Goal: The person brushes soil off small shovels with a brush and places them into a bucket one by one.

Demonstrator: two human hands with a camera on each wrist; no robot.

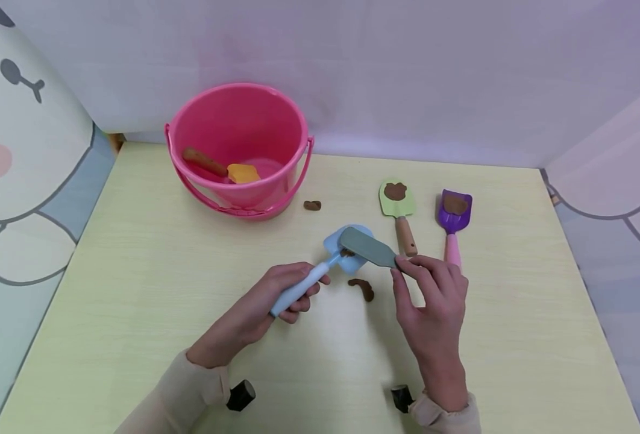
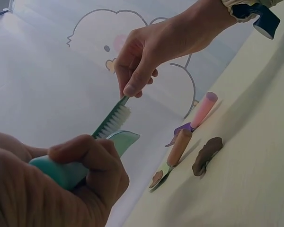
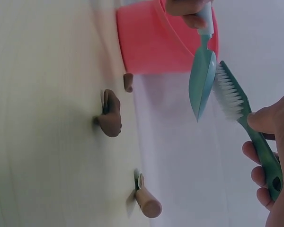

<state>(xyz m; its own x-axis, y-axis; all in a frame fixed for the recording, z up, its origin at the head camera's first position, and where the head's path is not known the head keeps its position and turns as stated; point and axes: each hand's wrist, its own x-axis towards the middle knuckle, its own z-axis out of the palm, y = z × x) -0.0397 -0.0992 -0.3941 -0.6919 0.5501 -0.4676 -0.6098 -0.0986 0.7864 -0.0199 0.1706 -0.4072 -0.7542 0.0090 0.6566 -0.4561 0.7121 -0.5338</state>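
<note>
My left hand (image 1: 266, 298) grips the pale blue handle of a small toy shovel (image 1: 296, 292), its blade raised over the table. Between thumb and fingers my right hand (image 1: 435, 304) holds a green brush (image 1: 371, 248). The brush's white bristles (image 3: 228, 94) face the shovel blade and come right up to it in the right wrist view. A bit of brown clay-like stuff (image 1: 346, 252) shows on the blade, partly hidden under the brush. Below the blade, a curved brown piece (image 1: 366, 292) lies on the table.
A pink bucket (image 1: 233, 196) stands at the back left, with a brown-handled item (image 1: 205, 161) and a yellow piece (image 1: 243, 174) inside. Another brown lump (image 1: 312, 205) lies beside it. To the right are a green shovel (image 1: 389, 207) and a purple shovel (image 1: 450, 223), each bearing a brown patch.
</note>
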